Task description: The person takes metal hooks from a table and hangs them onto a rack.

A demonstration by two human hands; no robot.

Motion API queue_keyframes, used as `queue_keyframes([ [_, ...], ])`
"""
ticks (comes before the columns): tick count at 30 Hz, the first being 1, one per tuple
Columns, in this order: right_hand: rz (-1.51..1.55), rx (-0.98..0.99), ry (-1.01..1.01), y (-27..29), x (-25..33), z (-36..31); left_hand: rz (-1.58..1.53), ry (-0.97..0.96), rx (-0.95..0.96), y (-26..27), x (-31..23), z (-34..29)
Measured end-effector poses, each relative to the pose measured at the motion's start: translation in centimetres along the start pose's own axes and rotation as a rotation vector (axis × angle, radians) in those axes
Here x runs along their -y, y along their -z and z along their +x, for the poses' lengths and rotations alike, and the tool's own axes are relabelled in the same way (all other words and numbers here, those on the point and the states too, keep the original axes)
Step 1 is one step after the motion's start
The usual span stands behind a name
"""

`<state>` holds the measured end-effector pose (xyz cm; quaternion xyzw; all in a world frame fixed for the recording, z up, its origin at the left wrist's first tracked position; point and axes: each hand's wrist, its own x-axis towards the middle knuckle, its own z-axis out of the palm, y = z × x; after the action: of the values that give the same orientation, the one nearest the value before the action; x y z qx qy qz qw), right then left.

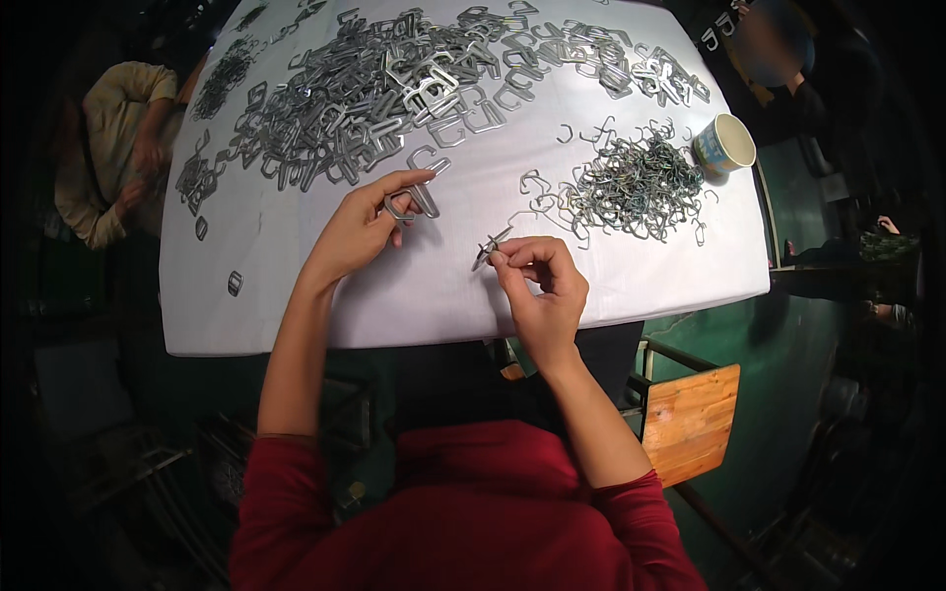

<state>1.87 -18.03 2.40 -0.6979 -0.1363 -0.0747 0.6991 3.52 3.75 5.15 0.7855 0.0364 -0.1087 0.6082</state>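
Silver carabiner bodies hang from the fingers of my left hand, which is closed on them over the table's near half. How many it holds I cannot make out. Farther right, my right hand pinches small bent wire clips between thumb and fingertips. The two hands are a short way apart, and what they hold does not touch. Beyond my left hand spreads a big heap of loose silver carabiner bodies. A tangled pile of dark, bent wire clips lies beyond my right hand.
A paper cup stands at the table's right edge. Smaller dark piles and one stray metal piece lie at the left. A person sits on the left, another at far right. A wooden stool stands below the table.
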Motion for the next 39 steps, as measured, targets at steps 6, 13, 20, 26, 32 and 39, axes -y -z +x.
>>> queue_keyframes([
  [6, 0.000, 0.001, 0.043, -0.5, 0.4, 1.5, -0.101, -0.204, 0.059, -2.7, -1.8, -1.1],
  [13, -0.018, -0.011, 0.053, -0.7, 0.5, 2.7, 0.122, -0.345, -0.049, -3.5, -3.5, -1.1],
  [20, -0.051, 0.002, 0.065, -0.5, 0.2, 3.9, 0.187, -0.388, -0.249, -3.2, -4.6, -0.1],
  [26, -0.062, 0.016, 0.109, -0.9, 0.1, 5.6, 0.320, -0.536, -0.190, -3.6, -5.5, 0.2],
  [32, -0.145, 0.121, 0.092, -0.9, 0.3, 6.8, 0.326, -0.607, -0.218, -3.6, -5.3, 0.9],
  [39, -0.800, 0.016, -0.140, 5.6, -5.1, 15.5, 0.418, -0.587, -0.299, -3.4, -5.6, 1.6],
])
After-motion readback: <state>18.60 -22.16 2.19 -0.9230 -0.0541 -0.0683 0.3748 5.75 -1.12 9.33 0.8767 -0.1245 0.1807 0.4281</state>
